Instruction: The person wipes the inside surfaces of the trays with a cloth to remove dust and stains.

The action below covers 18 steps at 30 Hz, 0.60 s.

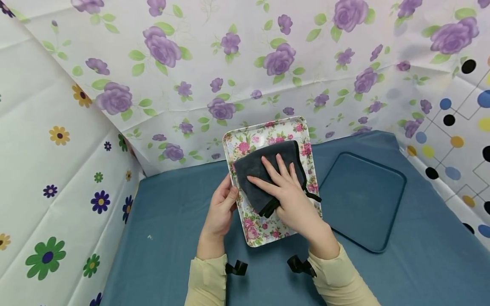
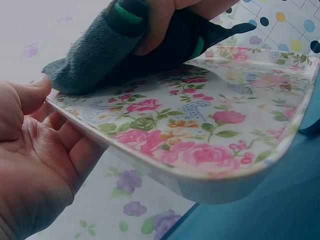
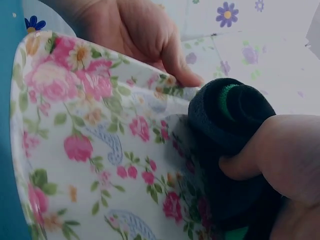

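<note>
A white tray (image 1: 281, 229) with pink roses is held up at a tilt above the blue-covered table. My left hand (image 1: 222, 208) grips its left edge, the thumb (image 2: 35, 95) on the rim and the fingers underneath. A folded dark grey cloth (image 1: 264, 170) with black edging lies against the tray's inner face. On top of this cloth my right hand (image 1: 289, 195) presses with straight, spread fingers. Its thumb (image 3: 240, 165) rests against the cloth in the right wrist view. In the left wrist view the cloth (image 2: 100, 55) shows rolled folds with green stitching.
A dark blue tray (image 1: 363, 204) lies on the blue tablecloth (image 1: 164, 238), right of the floral tray. A purple-flowered sheet (image 1: 214, 76) hangs behind, with patterned sheets on the left and right sides. Black straps with small mounts (image 1: 237, 267) sit at the wrists.
</note>
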Each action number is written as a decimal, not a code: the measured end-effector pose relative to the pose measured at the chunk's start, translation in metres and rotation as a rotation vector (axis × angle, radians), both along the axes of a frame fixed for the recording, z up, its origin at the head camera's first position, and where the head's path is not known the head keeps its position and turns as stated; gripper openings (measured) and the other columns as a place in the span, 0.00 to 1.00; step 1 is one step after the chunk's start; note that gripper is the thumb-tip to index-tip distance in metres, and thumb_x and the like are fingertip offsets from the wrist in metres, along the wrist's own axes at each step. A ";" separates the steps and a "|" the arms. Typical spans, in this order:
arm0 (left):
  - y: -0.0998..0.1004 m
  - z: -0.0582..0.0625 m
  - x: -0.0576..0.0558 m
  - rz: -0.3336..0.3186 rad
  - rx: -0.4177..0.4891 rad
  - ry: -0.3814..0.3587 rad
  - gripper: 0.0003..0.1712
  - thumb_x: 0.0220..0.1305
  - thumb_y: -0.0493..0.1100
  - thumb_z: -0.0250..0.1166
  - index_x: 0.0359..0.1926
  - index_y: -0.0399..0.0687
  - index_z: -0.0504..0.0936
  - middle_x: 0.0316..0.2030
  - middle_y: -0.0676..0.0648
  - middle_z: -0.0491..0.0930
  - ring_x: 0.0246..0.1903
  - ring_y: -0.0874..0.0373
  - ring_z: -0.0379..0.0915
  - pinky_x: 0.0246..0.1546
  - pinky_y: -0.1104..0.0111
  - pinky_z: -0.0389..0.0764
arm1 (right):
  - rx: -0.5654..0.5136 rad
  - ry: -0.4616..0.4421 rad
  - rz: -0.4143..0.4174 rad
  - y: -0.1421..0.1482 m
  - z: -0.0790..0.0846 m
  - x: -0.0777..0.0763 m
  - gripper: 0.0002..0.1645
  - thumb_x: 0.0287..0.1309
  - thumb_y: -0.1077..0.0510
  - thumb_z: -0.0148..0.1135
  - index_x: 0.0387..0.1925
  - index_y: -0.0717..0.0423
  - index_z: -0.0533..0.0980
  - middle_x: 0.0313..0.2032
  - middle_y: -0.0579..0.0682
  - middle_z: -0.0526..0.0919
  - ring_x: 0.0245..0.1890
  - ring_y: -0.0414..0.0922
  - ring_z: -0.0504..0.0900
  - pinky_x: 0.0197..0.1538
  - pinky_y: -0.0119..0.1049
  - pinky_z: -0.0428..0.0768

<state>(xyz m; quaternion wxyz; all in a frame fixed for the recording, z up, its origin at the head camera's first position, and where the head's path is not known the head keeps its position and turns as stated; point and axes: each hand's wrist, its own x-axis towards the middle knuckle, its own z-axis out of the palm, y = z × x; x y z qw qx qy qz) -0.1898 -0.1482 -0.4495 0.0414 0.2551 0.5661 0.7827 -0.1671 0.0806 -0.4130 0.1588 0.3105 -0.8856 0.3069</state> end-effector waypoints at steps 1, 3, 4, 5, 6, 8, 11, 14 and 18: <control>0.000 0.000 0.000 0.000 0.000 0.003 0.34 0.89 0.44 0.45 0.86 0.42 0.49 0.63 0.47 0.83 0.51 0.59 0.85 0.50 0.65 0.87 | 0.005 -0.003 0.008 -0.002 0.000 0.000 0.70 0.38 0.90 0.48 0.80 0.35 0.70 0.86 0.48 0.43 0.85 0.55 0.31 0.80 0.65 0.32; 0.000 0.000 0.000 0.001 0.004 0.009 0.34 0.89 0.45 0.46 0.86 0.42 0.49 0.72 0.43 0.75 0.58 0.56 0.83 0.53 0.62 0.86 | 0.018 -0.009 0.019 -0.004 0.000 0.001 0.70 0.37 0.90 0.49 0.79 0.34 0.70 0.86 0.48 0.43 0.85 0.55 0.31 0.80 0.66 0.32; 0.000 0.000 0.000 0.001 0.003 0.011 0.34 0.89 0.45 0.46 0.86 0.43 0.49 0.74 0.40 0.72 0.60 0.55 0.83 0.54 0.61 0.86 | 0.024 -0.011 0.024 -0.005 0.000 0.002 0.70 0.38 0.90 0.50 0.80 0.34 0.70 0.86 0.48 0.43 0.85 0.55 0.31 0.80 0.66 0.32; -0.001 0.000 0.000 0.003 0.002 0.013 0.34 0.89 0.46 0.46 0.86 0.44 0.50 0.75 0.38 0.70 0.61 0.55 0.82 0.55 0.61 0.86 | 0.030 -0.012 0.026 -0.007 0.001 0.002 0.70 0.38 0.90 0.51 0.80 0.34 0.69 0.86 0.48 0.43 0.85 0.55 0.31 0.80 0.66 0.32; -0.001 0.000 0.000 0.004 0.001 0.015 0.34 0.89 0.46 0.46 0.86 0.44 0.50 0.76 0.37 0.68 0.62 0.54 0.81 0.55 0.61 0.86 | 0.036 -0.013 0.027 -0.007 0.001 0.002 0.70 0.38 0.89 0.52 0.80 0.34 0.69 0.86 0.48 0.43 0.85 0.55 0.30 0.80 0.66 0.32; -0.001 0.000 0.000 0.006 0.002 0.017 0.34 0.89 0.46 0.47 0.86 0.45 0.51 0.76 0.37 0.69 0.61 0.54 0.82 0.54 0.61 0.86 | 0.045 -0.009 0.028 -0.009 0.001 0.003 0.70 0.39 0.89 0.54 0.80 0.34 0.69 0.86 0.49 0.43 0.85 0.55 0.30 0.80 0.67 0.32; -0.001 0.000 0.000 0.008 0.004 0.020 0.34 0.89 0.47 0.47 0.86 0.43 0.51 0.73 0.43 0.75 0.59 0.55 0.83 0.53 0.62 0.86 | 0.058 -0.010 0.029 -0.011 0.000 0.004 0.70 0.39 0.89 0.55 0.81 0.34 0.68 0.86 0.48 0.42 0.85 0.55 0.30 0.80 0.67 0.32; -0.002 0.000 -0.001 0.011 0.004 0.023 0.35 0.88 0.48 0.47 0.86 0.41 0.52 0.66 0.50 0.82 0.56 0.57 0.85 0.51 0.63 0.87 | 0.069 -0.011 0.032 -0.014 -0.002 0.005 0.70 0.41 0.88 0.57 0.82 0.33 0.66 0.86 0.48 0.40 0.85 0.55 0.29 0.79 0.67 0.32; -0.003 0.001 -0.001 0.023 0.007 0.027 0.35 0.89 0.48 0.47 0.86 0.41 0.52 0.61 0.52 0.86 0.52 0.59 0.86 0.49 0.65 0.87 | 0.089 0.001 0.031 -0.018 -0.003 0.006 0.70 0.43 0.88 0.58 0.83 0.34 0.63 0.86 0.48 0.38 0.85 0.55 0.28 0.79 0.68 0.32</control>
